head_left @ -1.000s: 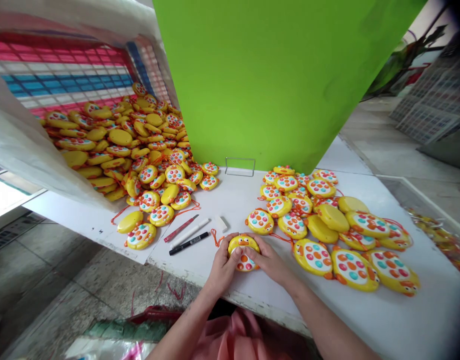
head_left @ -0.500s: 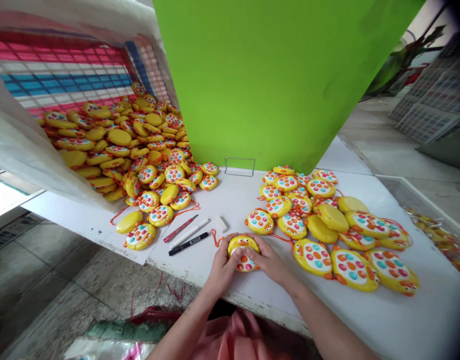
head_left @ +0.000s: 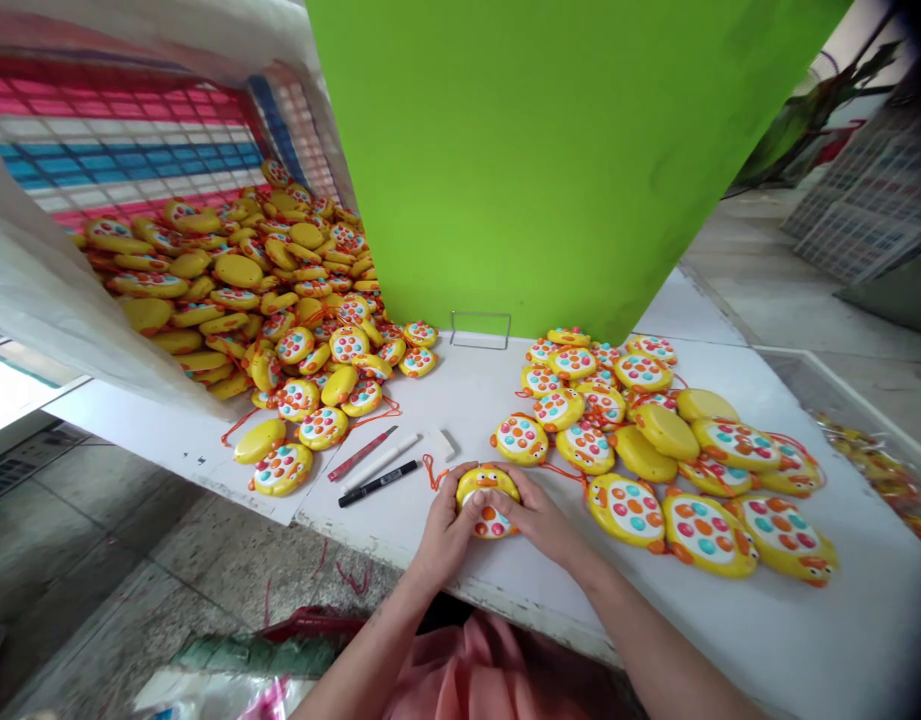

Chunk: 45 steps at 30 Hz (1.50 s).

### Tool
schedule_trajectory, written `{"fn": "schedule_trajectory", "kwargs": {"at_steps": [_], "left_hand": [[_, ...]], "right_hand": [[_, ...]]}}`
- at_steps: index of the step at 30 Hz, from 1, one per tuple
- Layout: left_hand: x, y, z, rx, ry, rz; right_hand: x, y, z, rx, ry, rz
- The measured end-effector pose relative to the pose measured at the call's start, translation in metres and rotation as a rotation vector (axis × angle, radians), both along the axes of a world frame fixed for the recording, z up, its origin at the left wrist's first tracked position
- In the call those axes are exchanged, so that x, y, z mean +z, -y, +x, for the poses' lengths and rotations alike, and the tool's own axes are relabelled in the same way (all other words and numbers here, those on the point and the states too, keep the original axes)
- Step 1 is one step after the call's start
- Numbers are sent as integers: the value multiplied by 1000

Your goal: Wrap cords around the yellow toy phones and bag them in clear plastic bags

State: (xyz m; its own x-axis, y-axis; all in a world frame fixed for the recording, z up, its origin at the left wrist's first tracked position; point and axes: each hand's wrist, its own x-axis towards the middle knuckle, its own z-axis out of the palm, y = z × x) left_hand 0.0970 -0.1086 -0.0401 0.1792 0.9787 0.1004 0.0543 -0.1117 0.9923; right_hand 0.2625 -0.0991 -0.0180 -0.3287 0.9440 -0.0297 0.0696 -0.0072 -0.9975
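Both hands grip one yellow duck-shaped toy near the table's front edge, its white face with coloured round buttons turned up. My left hand wraps its left side and my right hand its right; both thumbs press on the upper part of the white face. An orange cord lies by the left fingers. To the left are a black marker, a white pen, a red craft knife and a small white block.
A large heap of the same toys spills from a lined container at the left. Another group of toys lies at the right. Behind stand a green board and a thin wire frame. A clear bin sits beyond the right edge.
Both hands keep the same hold on the toy, thumbs still on its face. The view has shifted very slightly; nothing else has visibly moved.
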Motion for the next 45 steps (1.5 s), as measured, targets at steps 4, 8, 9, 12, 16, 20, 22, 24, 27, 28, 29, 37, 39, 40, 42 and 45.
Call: {"fn": "schedule_trajectory", "kwargs": {"at_steps": [4,8,9,12,16,20,22,24,27,28,29,37,39,40,42,45], "left_hand": [[2,0,0,6,-17,-6],[1,1,1,17,-22,-14],[1,1,1,17,-19,-15],[0,1,0,20,-21,-9],[2,1,0,21,-31,1],[4,0,1,21,-20,-11],[4,0,1,28,-19,-10],[3,0,1,29,-19,-10],[2,1,1,25,-24,-12],[2,1,1,26,-28,-13],[3,1,1,26,-31,-14],[4,1,1,22,-20,-16],[4,2,1,12,-13,-29],[4,3,0,2,-3,-40],[4,4,0,-31,37,-71],[4,5,-1,-77,79,-87]], "right_hand": [[0,0,0,-16,32,1],[1,-1,1,-4,38,26],[1,-1,1,-3,41,29],[1,-1,1,-7,50,28],[3,0,1,-8,41,15],[6,1,0,-7,31,-4],[6,0,0,-8,39,-4],[5,0,0,-13,47,1],[4,-1,1,-13,38,6],[4,-1,1,-10,33,9],[4,-1,1,-7,31,12],[4,0,1,-8,35,7],[2,0,1,-10,36,14],[1,0,1,-10,35,14],[-1,-1,2,-4,26,4],[-1,0,4,1,9,-14]]}}
